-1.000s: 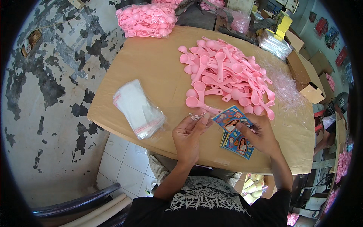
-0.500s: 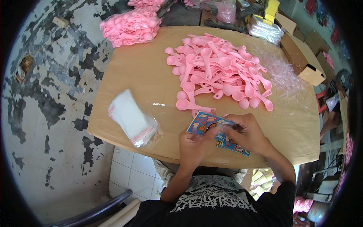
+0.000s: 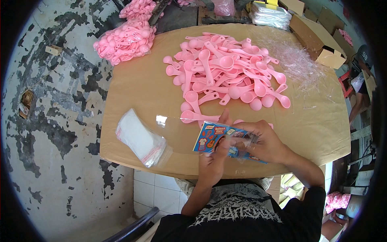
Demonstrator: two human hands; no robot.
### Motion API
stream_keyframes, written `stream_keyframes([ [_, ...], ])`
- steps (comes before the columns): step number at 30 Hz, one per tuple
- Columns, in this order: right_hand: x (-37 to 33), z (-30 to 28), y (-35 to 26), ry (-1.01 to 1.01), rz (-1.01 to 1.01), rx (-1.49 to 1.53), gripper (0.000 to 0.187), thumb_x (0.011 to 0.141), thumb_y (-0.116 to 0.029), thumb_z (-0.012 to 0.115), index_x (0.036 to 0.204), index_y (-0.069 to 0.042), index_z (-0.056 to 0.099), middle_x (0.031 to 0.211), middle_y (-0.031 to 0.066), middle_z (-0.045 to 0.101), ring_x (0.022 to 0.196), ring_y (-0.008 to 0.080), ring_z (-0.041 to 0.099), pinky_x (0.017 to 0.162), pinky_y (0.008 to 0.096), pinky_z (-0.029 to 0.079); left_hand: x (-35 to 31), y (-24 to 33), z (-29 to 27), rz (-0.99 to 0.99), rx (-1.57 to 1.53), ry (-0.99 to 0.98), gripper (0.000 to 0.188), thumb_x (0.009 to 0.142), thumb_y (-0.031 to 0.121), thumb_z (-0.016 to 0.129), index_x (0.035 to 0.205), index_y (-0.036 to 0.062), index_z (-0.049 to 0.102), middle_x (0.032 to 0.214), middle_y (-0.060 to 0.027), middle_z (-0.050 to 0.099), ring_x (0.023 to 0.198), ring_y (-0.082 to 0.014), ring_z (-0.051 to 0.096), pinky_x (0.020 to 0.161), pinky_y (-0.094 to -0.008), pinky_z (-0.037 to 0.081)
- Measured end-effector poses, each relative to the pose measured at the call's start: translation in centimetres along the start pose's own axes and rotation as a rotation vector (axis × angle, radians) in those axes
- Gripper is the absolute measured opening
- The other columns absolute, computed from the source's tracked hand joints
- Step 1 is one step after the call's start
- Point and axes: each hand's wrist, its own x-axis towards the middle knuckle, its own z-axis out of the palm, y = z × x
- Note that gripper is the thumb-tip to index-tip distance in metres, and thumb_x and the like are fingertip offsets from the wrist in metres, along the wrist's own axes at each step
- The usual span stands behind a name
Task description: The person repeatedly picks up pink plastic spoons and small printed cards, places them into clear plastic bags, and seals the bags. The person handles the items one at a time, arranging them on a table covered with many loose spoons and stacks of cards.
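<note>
A blue card (image 3: 206,141) printed with small colourful pictures is held over the table's near side. My left hand (image 3: 215,159) grips its lower edge, thumb on the face. My right hand (image 3: 266,141) pinches toward the card's right end, fingers partly covering it. More blue print shows beneath my right hand; whether it is a separate card, I cannot tell. To the left of the card lies a clear plastic bag (image 3: 161,121), seen mostly by its glint and thin edge. Just beyond the hands is a heap of pink measuring spoons (image 3: 225,76).
A stack of clear bags (image 3: 139,135) lies on the left of the brown-covered table (image 3: 133,88). Bagged pink spoons (image 3: 125,40) sit at the far left, and crumpled clear film (image 3: 296,56) at the right. Behind it stands a cardboard box (image 3: 318,40). Another person (image 3: 363,60) is at the far right.
The view has shifted slightly. The card has turned flatter toward me, and my left hand's grip has moved along it. The clear bag's glint left of the card is larger.
</note>
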Motion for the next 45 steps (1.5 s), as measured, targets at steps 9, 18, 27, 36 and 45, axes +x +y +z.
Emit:
stream_keyframes([
  [9, -0.1, -0.5, -1.7, -0.055, 0.339, 0.138, 0.018, 0.092, -0.017, 0.072, 0.091, -0.002, 0.063, 0.072, -0.0012, 0.056, 0.059, 0.0054, 0.05, 0.052, 0.0245, 0.04, -0.4, -0.1, -1.0, 0.036, -0.431, 0.072, 0.057, 0.106, 0.029, 0.039, 0.151, -0.0033, 0.025, 0.148, -0.0274, 0.04, 0.138, -0.0338, 0.041, 0.115, -0.0476, 0.033],
  [18, -0.5, 0.4, 1.6, -0.059, 0.032, 0.245, 0.018, 0.084, -0.006, 0.077, 0.084, -0.004, 0.059, 0.084, 0.001, 0.057, 0.067, 0.0072, 0.053, 0.058, 0.0252, 0.042, -0.1, -2.2, -1.1, 0.329, -0.302, -0.235, 0.057, 0.081, -0.009, 0.071, 0.128, 0.0072, 0.045, 0.142, -0.0217, 0.049, 0.141, -0.034, 0.039, 0.115, -0.0514, 0.031],
  [27, -0.1, -0.5, 0.6, 0.153, -0.38, -0.22, 0.026, 0.073, -0.001, 0.083, 0.096, -0.005, 0.071, 0.091, 0.0046, 0.055, 0.083, 0.017, 0.058, 0.073, 0.0285, 0.049, -0.1, -1.3, -2.1, 0.307, -0.503, 0.097, 0.054, 0.083, 0.025, 0.08, 0.123, 0.0177, 0.045, 0.138, -0.0047, 0.057, 0.138, -0.0374, 0.042, 0.119, -0.0591, 0.023],
  [36, -0.5, 0.2, -0.8, -0.034, -0.156, -0.096, 0.035, 0.076, 0.006, 0.073, 0.109, -0.005, 0.072, 0.099, 0.01, 0.065, 0.089, 0.0209, 0.067, 0.075, 0.0326, 0.054, -1.0, -1.9, -1.5, 0.31, -0.344, 0.001, 0.041, 0.085, 0.001, 0.074, 0.115, 0.0108, 0.047, 0.14, -0.0234, 0.052, 0.14, -0.042, 0.039, 0.114, -0.057, 0.032],
  [45, -0.9, 0.4, -0.3, 0.106, -0.388, -0.253, 0.027, 0.076, 0.002, 0.077, 0.098, -0.013, 0.077, 0.093, 0.0063, 0.067, 0.079, 0.0161, 0.067, 0.067, 0.0278, 0.056, -0.3, -1.9, -1.9, 0.54, -0.154, 0.081, 0.022, 0.083, 0.003, 0.076, 0.1, 0.0072, 0.063, 0.109, -0.0155, 0.066, 0.107, -0.0351, 0.061, 0.094, -0.052, 0.05],
])
